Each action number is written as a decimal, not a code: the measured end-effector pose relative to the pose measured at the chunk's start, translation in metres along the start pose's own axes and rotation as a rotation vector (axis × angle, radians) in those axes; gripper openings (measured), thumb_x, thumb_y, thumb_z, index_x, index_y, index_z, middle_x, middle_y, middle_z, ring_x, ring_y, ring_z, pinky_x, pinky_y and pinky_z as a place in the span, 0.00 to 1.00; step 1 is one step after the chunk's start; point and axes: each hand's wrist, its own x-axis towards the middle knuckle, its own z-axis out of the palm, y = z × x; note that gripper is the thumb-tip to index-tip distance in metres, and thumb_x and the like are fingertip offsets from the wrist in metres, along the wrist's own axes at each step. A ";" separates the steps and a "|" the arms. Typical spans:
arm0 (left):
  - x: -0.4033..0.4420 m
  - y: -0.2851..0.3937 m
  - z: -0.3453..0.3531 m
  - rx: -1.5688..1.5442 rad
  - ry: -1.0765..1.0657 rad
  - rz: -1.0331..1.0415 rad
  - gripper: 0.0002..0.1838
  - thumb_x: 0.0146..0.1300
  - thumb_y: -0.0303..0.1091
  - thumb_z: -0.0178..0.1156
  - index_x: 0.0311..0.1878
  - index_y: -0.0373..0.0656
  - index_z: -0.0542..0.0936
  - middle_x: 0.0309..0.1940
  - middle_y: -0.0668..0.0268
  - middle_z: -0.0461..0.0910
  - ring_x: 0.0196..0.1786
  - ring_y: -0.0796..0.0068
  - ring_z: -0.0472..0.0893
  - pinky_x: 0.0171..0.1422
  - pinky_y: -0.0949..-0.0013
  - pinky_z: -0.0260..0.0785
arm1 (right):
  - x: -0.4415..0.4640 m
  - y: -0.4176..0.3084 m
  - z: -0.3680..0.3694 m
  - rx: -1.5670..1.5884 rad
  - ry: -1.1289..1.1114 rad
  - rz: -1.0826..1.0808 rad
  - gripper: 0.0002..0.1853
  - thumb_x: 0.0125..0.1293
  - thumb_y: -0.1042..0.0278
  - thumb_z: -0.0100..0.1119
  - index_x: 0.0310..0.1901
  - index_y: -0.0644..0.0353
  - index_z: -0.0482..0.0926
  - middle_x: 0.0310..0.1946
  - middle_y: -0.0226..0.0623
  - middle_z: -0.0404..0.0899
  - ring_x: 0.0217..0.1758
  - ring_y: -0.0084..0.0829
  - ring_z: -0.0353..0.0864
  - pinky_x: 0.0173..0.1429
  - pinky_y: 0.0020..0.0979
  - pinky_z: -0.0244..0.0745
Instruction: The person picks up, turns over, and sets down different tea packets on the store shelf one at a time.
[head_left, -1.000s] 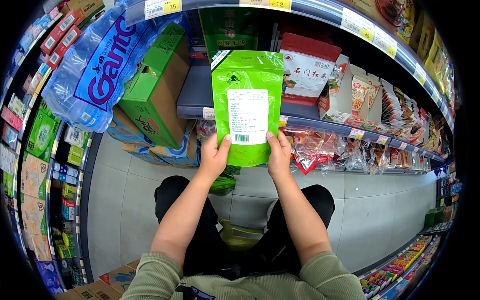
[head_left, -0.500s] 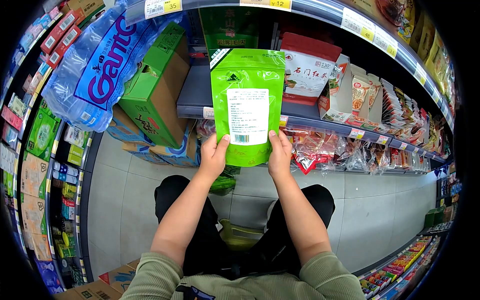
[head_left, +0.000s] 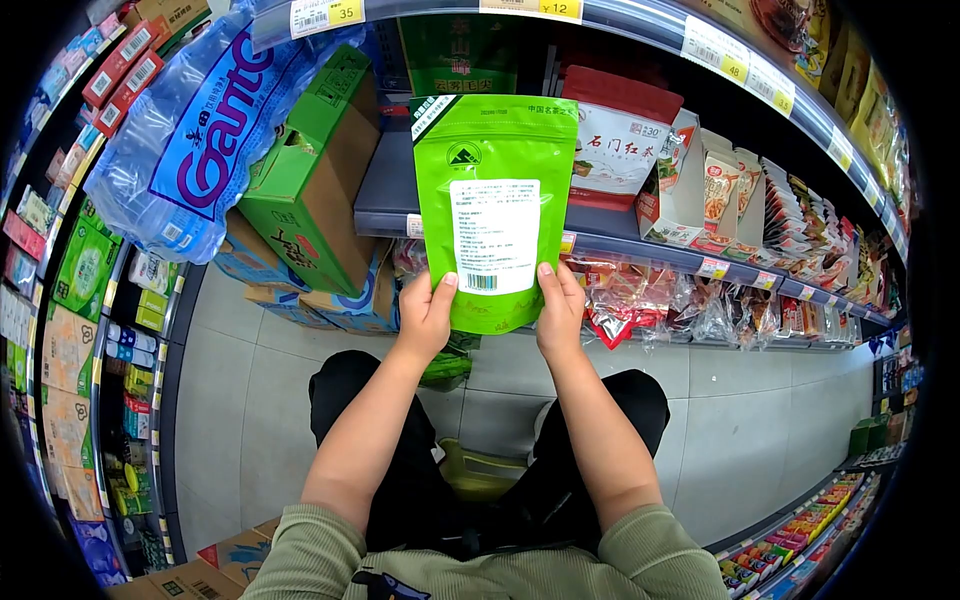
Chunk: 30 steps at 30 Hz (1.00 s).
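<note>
A bright green tea pouch (head_left: 494,140) is held upright between my two hands, its white printed label and barcode facing me. My left hand (head_left: 426,315) grips the lower left edge, thumb on the front and fingers behind. On the lower right edge, my right hand (head_left: 562,308) pinches it the same way. Behind the pouch, a red and white pouch (head_left: 615,140) stands on the shelf to the right. A dark green pouch (head_left: 460,62) stands further back, partly hidden by the green one.
The shelf edge (head_left: 640,255) with price tags runs behind the pouch. To the left are a green carton (head_left: 310,175) and shrink-wrapped blue bottles (head_left: 200,140). Boxes of small packets (head_left: 725,195) stand at right. Grey floor tiles (head_left: 745,420) lie below.
The green tea pouch has tilted slightly and its top looks a little larger and nearer. Both hands keep their grip in nearly the same place.
</note>
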 end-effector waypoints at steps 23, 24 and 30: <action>0.001 0.001 -0.003 0.116 -0.051 0.086 0.12 0.66 0.33 0.50 0.38 0.31 0.76 0.25 0.60 0.78 0.28 0.74 0.75 0.35 0.72 0.65 | 0.010 -0.001 -0.012 0.015 -0.009 0.025 0.11 0.64 0.68 0.51 0.41 0.69 0.77 0.36 0.30 0.78 0.38 0.18 0.70 0.46 0.21 0.64; 0.001 0.003 -0.001 0.094 -0.062 0.078 0.13 0.66 0.33 0.50 0.38 0.31 0.76 0.25 0.60 0.78 0.27 0.74 0.75 0.34 0.72 0.65 | 0.011 -0.002 -0.012 0.052 0.021 0.026 0.11 0.64 0.68 0.51 0.40 0.68 0.77 0.35 0.30 0.78 0.38 0.18 0.70 0.45 0.21 0.64; -0.001 0.002 0.000 0.117 -0.117 0.031 0.13 0.65 0.34 0.51 0.37 0.32 0.76 0.25 0.59 0.78 0.27 0.74 0.75 0.33 0.71 0.66 | 0.020 -0.001 -0.024 0.221 0.060 0.096 0.11 0.64 0.66 0.52 0.39 0.67 0.77 0.36 0.32 0.78 0.38 0.19 0.73 0.45 0.22 0.65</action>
